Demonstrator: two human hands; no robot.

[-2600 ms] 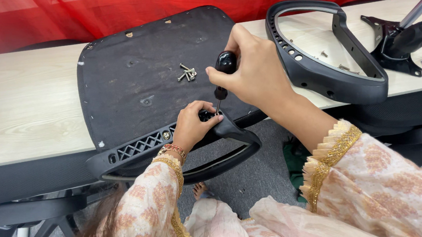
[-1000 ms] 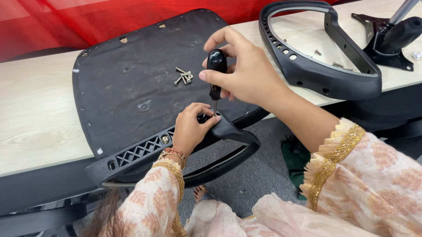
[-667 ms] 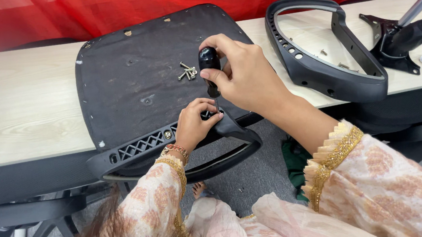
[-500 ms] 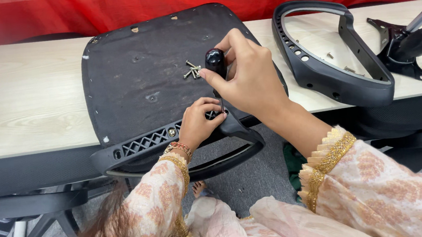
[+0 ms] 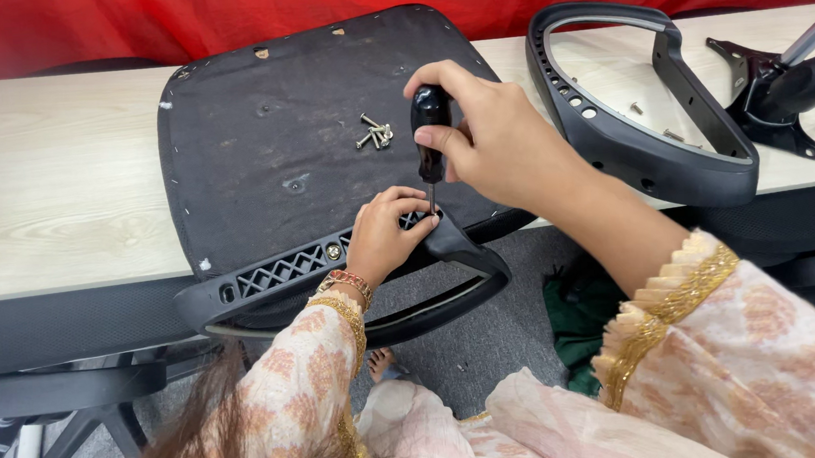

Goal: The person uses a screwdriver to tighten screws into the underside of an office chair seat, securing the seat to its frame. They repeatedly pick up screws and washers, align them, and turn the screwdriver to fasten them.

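Note:
A black chair seat (image 5: 276, 162) lies upside down on the wooden table (image 5: 45, 180). My right hand (image 5: 493, 140) grips a black-handled screwdriver (image 5: 430, 135), held upright with its tip down at the black armrest (image 5: 354, 282) fixed along the seat's near edge. My left hand (image 5: 384, 236) rests on that armrest's bracket, fingers right beside the screwdriver tip. A small pile of loose screws (image 5: 376, 133) lies on the seat's underside, just left of the screwdriver handle.
A second black armrest loop (image 5: 649, 152) lies on the table to the right, with a screw inside it. Further right sits a black chair mechanism with a metal cylinder (image 5: 789, 87). Red cloth hangs behind. A chair base (image 5: 83, 419) stands under the table.
My right hand has turned the screwdriver handle and kept it over the armrest bracket. The camera shifted slightly. My left hand stayed on the bracket.

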